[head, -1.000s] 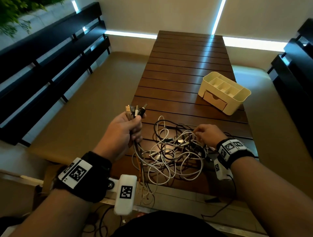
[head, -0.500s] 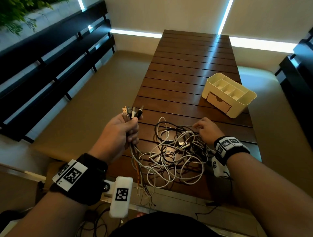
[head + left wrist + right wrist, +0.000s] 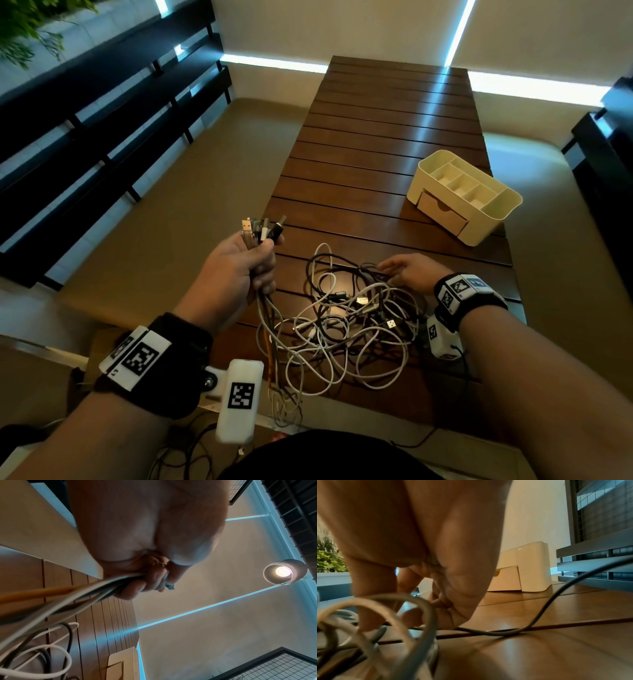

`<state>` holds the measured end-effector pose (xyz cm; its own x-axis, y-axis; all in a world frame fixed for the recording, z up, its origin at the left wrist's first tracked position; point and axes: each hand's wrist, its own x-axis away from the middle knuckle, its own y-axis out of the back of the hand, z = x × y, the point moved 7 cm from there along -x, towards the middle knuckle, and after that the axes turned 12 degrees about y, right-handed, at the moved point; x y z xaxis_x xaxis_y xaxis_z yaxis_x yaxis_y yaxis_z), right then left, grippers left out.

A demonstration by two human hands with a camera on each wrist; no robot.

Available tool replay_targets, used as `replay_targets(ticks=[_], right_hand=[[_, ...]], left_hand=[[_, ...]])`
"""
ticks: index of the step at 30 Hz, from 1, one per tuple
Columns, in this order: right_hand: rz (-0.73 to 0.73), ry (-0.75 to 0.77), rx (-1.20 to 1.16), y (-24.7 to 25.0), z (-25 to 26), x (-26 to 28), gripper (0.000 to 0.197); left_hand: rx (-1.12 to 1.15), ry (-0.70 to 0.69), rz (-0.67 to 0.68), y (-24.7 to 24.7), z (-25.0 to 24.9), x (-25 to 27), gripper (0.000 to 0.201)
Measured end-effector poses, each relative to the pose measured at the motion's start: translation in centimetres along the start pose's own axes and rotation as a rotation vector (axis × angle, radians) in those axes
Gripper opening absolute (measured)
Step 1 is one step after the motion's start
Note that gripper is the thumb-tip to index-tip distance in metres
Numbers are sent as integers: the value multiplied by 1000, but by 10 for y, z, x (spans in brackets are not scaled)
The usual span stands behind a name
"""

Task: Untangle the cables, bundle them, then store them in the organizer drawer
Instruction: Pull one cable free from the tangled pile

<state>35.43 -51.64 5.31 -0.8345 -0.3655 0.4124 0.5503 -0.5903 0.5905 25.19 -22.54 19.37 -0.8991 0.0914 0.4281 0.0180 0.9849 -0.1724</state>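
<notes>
While your left hand [image 3: 239, 270] squeezes a bunch of cable ends with their metal plugs [image 3: 262, 230] sticking up out of your fist, the rest of the messy pile of white, black and orange cables [image 3: 346, 325] lies on the dark brown slatted wooden table [image 3: 387, 137], at about 3 o'clock from that hand. You likely hold the plug ends together so you know where each cable starts and can pull them free one at a time.

Your right hand [image 3: 409, 274] is down at the far side of the pile, at about 1 o'clock from its middle. In the right wrist view its fingers [image 3: 447, 605] curl onto a thin dark cable [image 3: 539, 615] and seem to pinch it against the table, maybe to lift that one out.

Up at 1 o'clock from the pile, well apart from it, sits the cream plastic organizer box with a small tan drawer [image 3: 442, 214]. The drawer looks closed, so nothing is stored yet.

You have black wristbands with black-and-white square code tags [image 3: 140, 356]. I can see no words or brand names to read.
</notes>
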Motion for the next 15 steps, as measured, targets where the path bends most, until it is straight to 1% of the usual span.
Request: replay_targets(ticks=[2, 4, 6, 8, 11, 13, 15], right_hand=[[48, 9, 185, -1, 2, -3, 32], [85, -4, 292, -3, 2, -4, 30], [83, -10, 312, -5, 3, -5, 22], [43, 10, 298, -4, 7, -4, 11], [-108, 57, 219, 10, 15, -1, 5], [-268, 93, 166, 28, 23, 7, 7], [-467, 91, 145, 49, 32, 21, 6]], left_hand=[[-1, 0, -1, -2, 0, -3, 19], [-1, 3, 0, -4, 0, -5, 18], [7, 2, 1, -7, 0, -7, 18], [13, -1, -1, -8, -1, -8, 17], [17, -10, -6, -6, -1, -8, 18], [25, -24, -18, -4, -2, -9, 19], [43, -41, -31, -2, -4, -9, 20]])
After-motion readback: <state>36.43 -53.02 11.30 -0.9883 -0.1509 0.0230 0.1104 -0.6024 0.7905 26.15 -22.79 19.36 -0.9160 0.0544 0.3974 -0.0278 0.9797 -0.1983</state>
